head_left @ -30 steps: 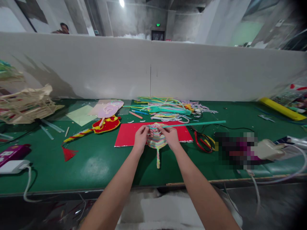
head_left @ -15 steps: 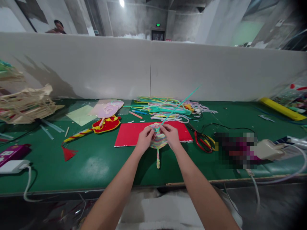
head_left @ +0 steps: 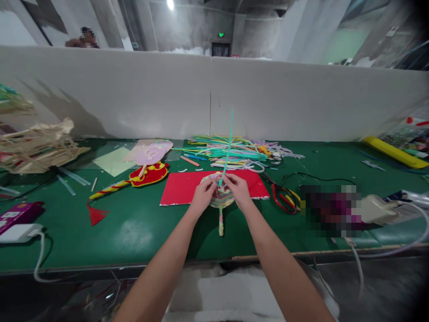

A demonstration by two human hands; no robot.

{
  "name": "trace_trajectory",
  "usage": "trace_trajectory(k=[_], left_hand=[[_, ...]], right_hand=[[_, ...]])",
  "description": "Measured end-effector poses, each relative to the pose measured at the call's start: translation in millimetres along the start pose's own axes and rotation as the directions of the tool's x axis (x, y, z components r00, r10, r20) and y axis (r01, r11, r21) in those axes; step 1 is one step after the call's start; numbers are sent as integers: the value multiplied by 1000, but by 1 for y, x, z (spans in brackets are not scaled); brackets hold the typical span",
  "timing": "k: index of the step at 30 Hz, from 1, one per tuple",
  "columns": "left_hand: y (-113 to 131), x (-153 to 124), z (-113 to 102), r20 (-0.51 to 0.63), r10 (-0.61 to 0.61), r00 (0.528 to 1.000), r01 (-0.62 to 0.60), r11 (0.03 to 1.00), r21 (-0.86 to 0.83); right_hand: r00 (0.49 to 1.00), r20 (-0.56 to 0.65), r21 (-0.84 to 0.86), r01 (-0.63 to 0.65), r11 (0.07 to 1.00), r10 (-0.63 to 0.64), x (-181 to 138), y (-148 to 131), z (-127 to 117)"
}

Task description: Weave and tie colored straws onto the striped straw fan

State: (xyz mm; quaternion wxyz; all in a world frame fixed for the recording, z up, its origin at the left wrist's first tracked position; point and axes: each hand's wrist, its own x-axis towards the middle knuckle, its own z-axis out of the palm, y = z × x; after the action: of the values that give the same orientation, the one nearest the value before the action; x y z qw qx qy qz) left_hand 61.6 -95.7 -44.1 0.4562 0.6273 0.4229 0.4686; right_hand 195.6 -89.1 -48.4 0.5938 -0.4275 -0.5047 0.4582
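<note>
A round fan of pastel-striped pipe cleaners with a twisted handle lies over a red board. Above its upper half, my right hand pinches a green pipe cleaner, whose long free end points up and away. My left hand is closed at the lower end of the same stem, fingertips close to the right ones and over the fan's face. The fingers partly hide the stem's lower end and the fan's middle.
A pile of colored pipe cleaners lies behind the board. To the left is a red-and-yellow fan with a tassel; to the right, red-handled scissors and a white plug. A grey partition borders the table's back.
The green pipe cleaner's free end has swung from leaning right to nearly upright. Both hands have stayed almost in place over the fan, fingers shifting slightly.
</note>
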Motion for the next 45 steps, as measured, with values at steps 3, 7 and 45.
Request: trace_trajectory(k=[3,7,45], left_hand=[[-5,3,-1,-36,-22,999,20,999,-51],[-9,4,-3,-139,-24,990,12,996,-86],[-2,0,1,-10,-18,1000,18,999,40]], right_hand=[[1000,-2,14,4,1000,-4,0,1,0],[1000,29,-14,5,1000,-5,-1,-2,3],[992,24,-66,124,990,-123,0,4,4]])
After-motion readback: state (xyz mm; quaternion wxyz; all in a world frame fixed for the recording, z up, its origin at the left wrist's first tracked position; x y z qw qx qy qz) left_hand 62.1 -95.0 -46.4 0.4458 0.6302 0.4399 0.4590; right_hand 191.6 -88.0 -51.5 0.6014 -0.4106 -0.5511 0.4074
